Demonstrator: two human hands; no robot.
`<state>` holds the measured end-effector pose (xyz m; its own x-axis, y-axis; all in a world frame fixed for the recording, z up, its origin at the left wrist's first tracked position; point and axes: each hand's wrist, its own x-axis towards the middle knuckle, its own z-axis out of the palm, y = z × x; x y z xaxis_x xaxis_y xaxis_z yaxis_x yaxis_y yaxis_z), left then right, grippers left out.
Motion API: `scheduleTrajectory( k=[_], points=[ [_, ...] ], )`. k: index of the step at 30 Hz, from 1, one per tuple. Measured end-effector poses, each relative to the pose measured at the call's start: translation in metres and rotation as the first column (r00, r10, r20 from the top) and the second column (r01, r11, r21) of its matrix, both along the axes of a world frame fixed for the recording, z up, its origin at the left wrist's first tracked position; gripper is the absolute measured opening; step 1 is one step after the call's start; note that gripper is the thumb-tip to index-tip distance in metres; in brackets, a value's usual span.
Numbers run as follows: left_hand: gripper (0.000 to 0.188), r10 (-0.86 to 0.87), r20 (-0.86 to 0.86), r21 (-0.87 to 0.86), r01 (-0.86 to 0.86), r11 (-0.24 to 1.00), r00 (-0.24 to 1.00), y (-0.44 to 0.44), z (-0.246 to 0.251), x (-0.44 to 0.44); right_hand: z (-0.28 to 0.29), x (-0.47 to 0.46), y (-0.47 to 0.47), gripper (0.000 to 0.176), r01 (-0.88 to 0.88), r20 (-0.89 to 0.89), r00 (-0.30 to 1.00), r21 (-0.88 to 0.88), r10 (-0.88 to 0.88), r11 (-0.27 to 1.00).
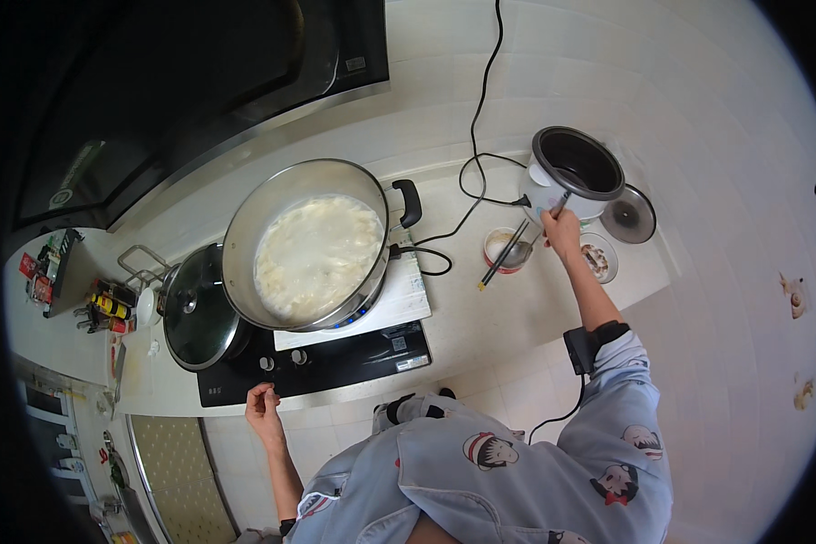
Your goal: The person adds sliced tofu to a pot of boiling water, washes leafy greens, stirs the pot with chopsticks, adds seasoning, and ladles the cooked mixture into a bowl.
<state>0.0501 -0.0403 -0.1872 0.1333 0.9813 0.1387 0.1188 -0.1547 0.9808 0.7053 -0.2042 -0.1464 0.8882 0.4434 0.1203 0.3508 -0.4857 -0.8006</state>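
Observation:
In my right hand (562,232) is the metal handle of a ladle (518,254), whose bowl rests over a small red-rimmed bowl (504,267) of pale food. A pair of dark chopsticks (505,253) lies across that bowl. Just behind the hand stands a white rice cooker (540,194) without its lid, its dark inside showing. A small white dish (612,265) with brown and white bits is beside my wrist. My left hand (263,401) hangs at the cooktop's front edge, fingers curled, holding nothing visible. A large steel pot (245,272) holds whitish liquid with pale pieces.
The pot stands on an appliance with blue lights over a white board (408,299) on the black gas cooktop (326,360). A glass-lidded pan (194,313) is at its left. A black cable (477,136) crosses the counter. The glass lid (629,214) leans near the cooker; bottles (111,306) stand far left.

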Motion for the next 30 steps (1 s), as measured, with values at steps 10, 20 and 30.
scheduleTrajectory(
  k=[10,20,30],
  points=[
    [0.005,0.089,0.008,-0.016,-0.088,0.996,0.996,-0.007,-0.009,-0.03,0.141,-0.045,-0.027,0.03,0.075,0.136,0.989,-0.112,-0.059,0.991],
    [0.006,0.097,0.095,-0.056,-0.092,0.994,0.991,0.03,0.011,-0.039,0.248,-0.214,0.006,0.013,-0.417,0.141,0.906,0.463,0.4,0.782],
    [0.01,0.274,0.021,-0.152,-0.267,0.952,0.962,0.015,-0.008,-0.107,0.193,-0.295,0.103,0.016,-0.972,0.338,0.064,-0.192,0.939,0.136]
  ],
)
